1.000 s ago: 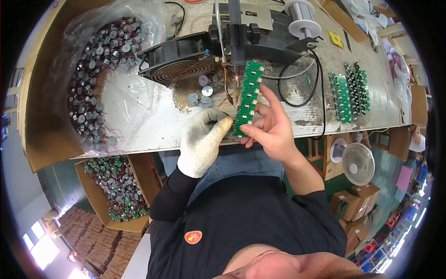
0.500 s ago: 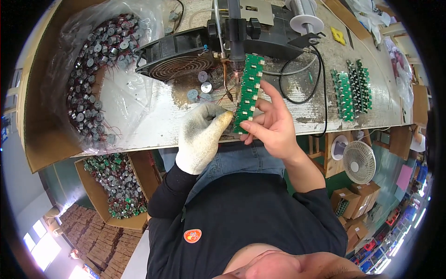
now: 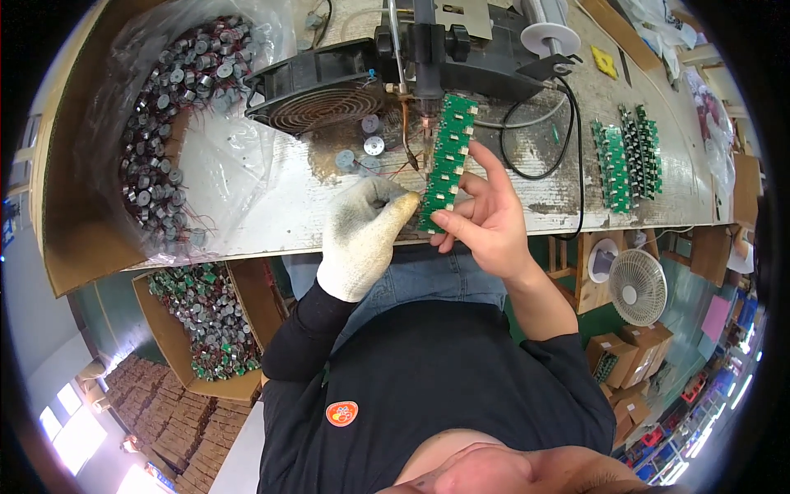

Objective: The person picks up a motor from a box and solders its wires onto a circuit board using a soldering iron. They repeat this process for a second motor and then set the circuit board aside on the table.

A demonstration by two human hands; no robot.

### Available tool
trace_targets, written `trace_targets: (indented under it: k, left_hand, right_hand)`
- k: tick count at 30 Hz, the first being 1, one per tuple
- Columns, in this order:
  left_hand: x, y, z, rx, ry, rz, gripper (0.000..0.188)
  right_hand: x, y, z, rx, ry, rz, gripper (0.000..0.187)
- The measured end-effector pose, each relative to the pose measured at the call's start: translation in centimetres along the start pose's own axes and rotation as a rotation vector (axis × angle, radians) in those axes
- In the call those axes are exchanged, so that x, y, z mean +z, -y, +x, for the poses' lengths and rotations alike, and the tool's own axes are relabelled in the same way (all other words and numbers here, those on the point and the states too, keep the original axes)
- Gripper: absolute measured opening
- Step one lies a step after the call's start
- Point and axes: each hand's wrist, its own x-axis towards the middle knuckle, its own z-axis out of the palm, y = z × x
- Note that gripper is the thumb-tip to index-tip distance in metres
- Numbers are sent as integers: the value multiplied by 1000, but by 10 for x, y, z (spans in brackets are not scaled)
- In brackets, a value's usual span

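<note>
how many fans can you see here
2: a black fan on the bench, beyond the gloved left hand, and a white fan past the bench's near edge, right of the bare right hand. Background clutter may hide others.

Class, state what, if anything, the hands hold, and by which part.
The bare right hand grips the long green circuit-board strip by its lower end. For the white-gloved left hand, it cannot be told.

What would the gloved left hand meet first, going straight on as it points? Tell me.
Most likely the held board, just ahead of the left hand; depth is unclear, so they may be touching.
</note>
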Motion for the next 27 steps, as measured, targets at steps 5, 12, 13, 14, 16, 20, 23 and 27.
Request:
trace_targets:
  k: [5,12,13,14,16,20,23,27]
  left_hand:
    - [0,3,1,-45,3,-71,18]
    - [2,3,2,-66,-13,-174,19]
    - [2,2,2,-86,-17,-160,19]
    - [2,2,2,-105,-22,-146,18]
    - [0,4,5,-84,-16,-106,18]
    - [3,4,4,-95,-48,-124,17]
    - [9,-2,3,-81,-66,-236,16]
    - [9,-1,5,-80,-62,-209,15]
  right_hand:
    - [0,0,0,-3,6,-7,82]
    - [0,-4,-2,10,15,-3,80]
    - [0,-4,-2,7,16,-7,79]
    - [0,-4,-2,8,16,-7,79]
    - [0,-4,-2,3,16,-4,79]
    - [0,-2,-2,5,15,2,78]
    - [1,2,-2,-2,15,-5,78]
    - [-2,0,-2,5,11,-17,78]
